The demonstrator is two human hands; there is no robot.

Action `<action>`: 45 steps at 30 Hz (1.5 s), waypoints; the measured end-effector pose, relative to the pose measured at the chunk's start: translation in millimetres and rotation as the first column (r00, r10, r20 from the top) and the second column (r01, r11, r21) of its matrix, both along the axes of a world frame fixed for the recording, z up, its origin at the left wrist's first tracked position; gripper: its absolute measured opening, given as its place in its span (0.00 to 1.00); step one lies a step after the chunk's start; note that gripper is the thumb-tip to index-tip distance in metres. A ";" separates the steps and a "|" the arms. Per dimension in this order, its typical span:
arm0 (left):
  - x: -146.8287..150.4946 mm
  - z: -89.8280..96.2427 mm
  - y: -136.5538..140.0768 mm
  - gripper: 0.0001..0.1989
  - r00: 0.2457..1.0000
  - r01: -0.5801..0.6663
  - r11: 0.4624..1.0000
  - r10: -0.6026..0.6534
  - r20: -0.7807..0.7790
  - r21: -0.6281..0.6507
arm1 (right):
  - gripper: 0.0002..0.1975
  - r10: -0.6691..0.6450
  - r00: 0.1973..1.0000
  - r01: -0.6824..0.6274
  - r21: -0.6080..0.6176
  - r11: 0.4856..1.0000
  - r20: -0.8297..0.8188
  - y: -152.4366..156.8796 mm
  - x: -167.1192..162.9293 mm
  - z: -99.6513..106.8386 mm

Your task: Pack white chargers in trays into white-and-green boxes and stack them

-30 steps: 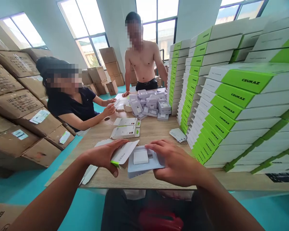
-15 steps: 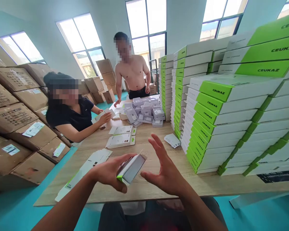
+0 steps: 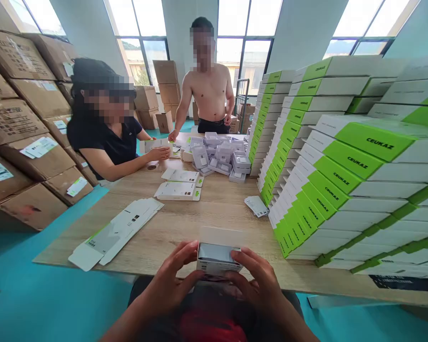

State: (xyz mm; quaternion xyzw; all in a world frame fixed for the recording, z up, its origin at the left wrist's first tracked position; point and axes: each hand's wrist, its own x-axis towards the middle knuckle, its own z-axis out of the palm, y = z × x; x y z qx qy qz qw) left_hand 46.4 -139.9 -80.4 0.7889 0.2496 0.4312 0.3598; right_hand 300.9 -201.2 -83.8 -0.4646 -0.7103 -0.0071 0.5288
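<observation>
A small white carton (image 3: 219,267) is held between my two hands over the table's near edge, its open end facing me and its flap standing up at the far side. A grey insert (image 3: 214,251) fills the opening. My left hand (image 3: 178,270) is closed on the carton's left side, with fingers on the upper edge and thumb below. On the other side my right hand (image 3: 255,275) grips it, one finger over the opening's right corner. Flattened white-and-green cartons (image 3: 123,232) lie to the left on the wooden table (image 3: 214,209).
Tall stacks of white-and-green boxes (image 3: 328,190) line the right side. A small pile of printed cards (image 3: 257,206) lies beside them. Farther back are clear plastic trays (image 3: 219,156) and flat cartons (image 3: 180,190). One co-worker (image 3: 107,137) sits left; another (image 3: 209,95) stands behind the table.
My right hand has come in from the open and taken hold of the carton. The carton has been turned and lowered toward me. The view has shifted, and the standing co-worker's hand reaches nearer the seated one.
</observation>
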 end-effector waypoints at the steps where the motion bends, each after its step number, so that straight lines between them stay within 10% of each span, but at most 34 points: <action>1: -4.3 2.2 1.8 0.27 0.998 0.001 0.997 0.004 -0.065 0.072 | 0.15 0.041 0.998 -0.041 0.011 0.999 0.037 1.9 0.8 3.1; 10: -10.9 51.4 18.8 0.12 0.933 0.072 0.844 0.132 -0.335 0.531 | 0.13 0.217 0.967 -0.215 -0.033 0.976 0.137 7.1 7.9 40.2; 16: -3.7 41.1 1.3 0.07 0.990 -0.063 0.897 0.111 -0.086 0.438 | 0.21 0.292 0.948 -0.299 0.038 0.954 0.124 6.2 3.4 52.5; 22: -5.5 57.3 -7.6 0.10 0.990 0.022 0.935 0.030 -0.138 0.354 | 0.03 0.269 0.950 -0.247 -0.147 0.958 0.160 -0.4 -6.1 74.1; 30: 15.8 63.0 -28.0 0.14 0.953 -0.303 0.952 0.303 -0.008 -0.042 | 0.05 0.133 0.990 -0.138 -0.182 0.974 -0.042 -0.4 -24.7 75.2; 45: 14.3 75.4 -20.9 0.10 0.972 -0.236 0.971 0.235 0.009 0.026 | 0.03 0.240 0.971 -0.234 -0.181 0.955 0.012 7.8 -8.1 74.2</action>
